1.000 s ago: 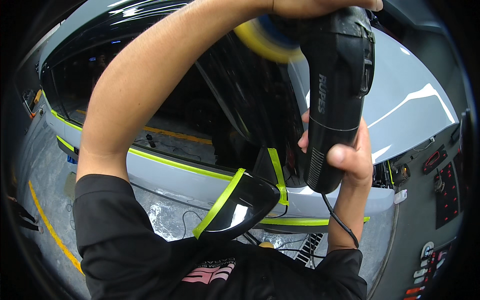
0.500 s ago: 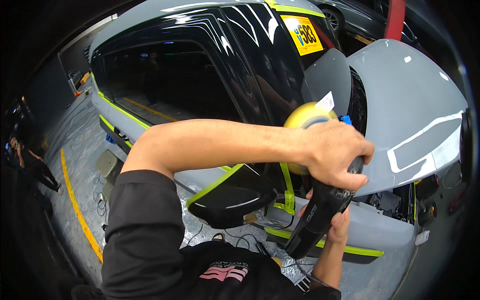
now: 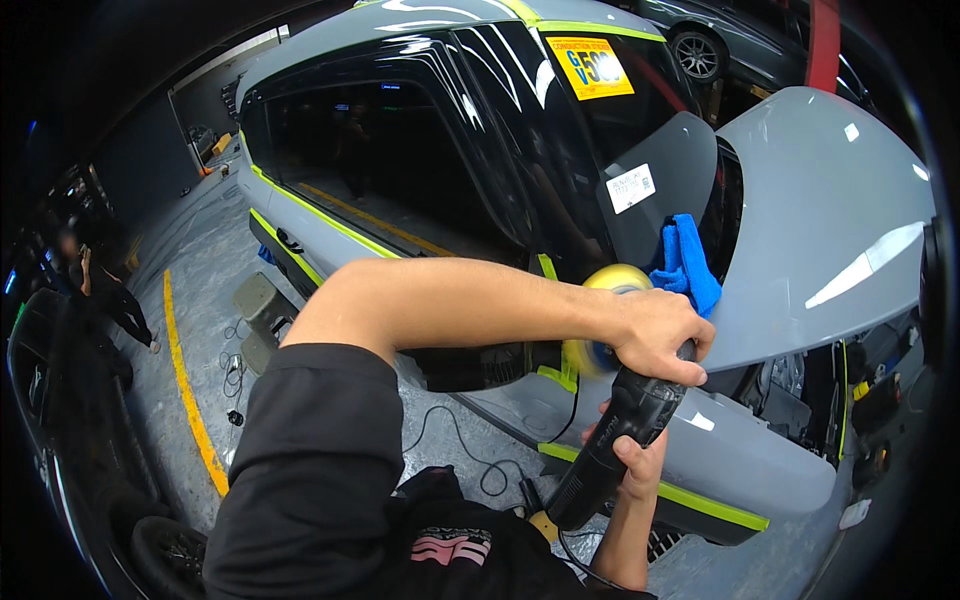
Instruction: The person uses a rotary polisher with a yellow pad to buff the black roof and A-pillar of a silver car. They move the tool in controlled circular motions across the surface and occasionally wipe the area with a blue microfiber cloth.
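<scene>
A black power polisher (image 3: 606, 450) with a round yellow pad (image 3: 617, 279) is held in both my hands. My left hand (image 3: 662, 335) reaches across from the left and wraps over its head, just behind the pad. From below, my right hand (image 3: 642, 465) grips the body of the polisher, its thumb on the near side. The pad is beside the base of the windshield of a grey car, near the front pillar; my left forearm hides part of it, and I cannot tell whether it touches the car. A blue cloth (image 3: 688, 268) lies just beyond my left hand.
Green masking tape (image 3: 325, 215) edges the car's panels. The grey hood (image 3: 810, 225) stands raised. A black side mirror (image 3: 470, 367) sits under my left forearm. A cord (image 3: 445, 412) trails over the floor near a grey step stool (image 3: 265, 310). Another person (image 3: 105, 290) stands far left.
The polisher and both hands have come lower and nearer to me. The white label on the windshield and the blue cloth, mostly hidden before, now show. My view has shifted a little.
</scene>
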The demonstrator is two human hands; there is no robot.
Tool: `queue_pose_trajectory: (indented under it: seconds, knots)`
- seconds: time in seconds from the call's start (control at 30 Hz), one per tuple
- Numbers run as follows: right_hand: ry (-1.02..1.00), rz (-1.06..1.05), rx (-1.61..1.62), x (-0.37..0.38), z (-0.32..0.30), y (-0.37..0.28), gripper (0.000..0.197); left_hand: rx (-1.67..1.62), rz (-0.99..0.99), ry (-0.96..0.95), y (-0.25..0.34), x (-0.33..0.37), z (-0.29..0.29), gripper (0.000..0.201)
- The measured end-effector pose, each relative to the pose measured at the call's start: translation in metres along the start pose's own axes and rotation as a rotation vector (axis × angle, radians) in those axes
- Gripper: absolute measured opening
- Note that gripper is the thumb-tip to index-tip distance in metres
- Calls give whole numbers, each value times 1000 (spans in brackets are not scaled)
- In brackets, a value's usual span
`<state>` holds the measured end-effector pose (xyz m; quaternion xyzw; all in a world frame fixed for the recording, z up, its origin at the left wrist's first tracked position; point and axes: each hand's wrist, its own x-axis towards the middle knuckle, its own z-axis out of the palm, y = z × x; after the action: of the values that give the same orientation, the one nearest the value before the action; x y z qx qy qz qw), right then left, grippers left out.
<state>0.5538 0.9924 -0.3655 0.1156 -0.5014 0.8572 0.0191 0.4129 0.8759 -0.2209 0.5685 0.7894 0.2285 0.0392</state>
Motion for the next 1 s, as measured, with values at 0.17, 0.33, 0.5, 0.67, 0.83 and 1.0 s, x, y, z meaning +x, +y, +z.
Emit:
queue_pose_trajectory:
  seconds: [0.17,0.33,0.5,0.67,0.83,1.0]
  knots:
    - [77,-64,-114,-48,4,-8,79,5,150,105,50,-9,23,41]
    - [106,-153,-185,-111,16,-25,84,132,339,428,106,-44,51,41]
    - [85,-38,-293,-187,34,-17,80,175,77,689,122,-151,74,59]
    - [97,216,-304,-267,60,1,89,-574,-393,783,131,-250,184,69]
    - [-91,413,-535,-305,88,10,100,-1722,-414,955,159,-332,283,57]
    - [-326,558,-587,-316,101,41,101,-1904,-606,1013,175,-417,340,66]
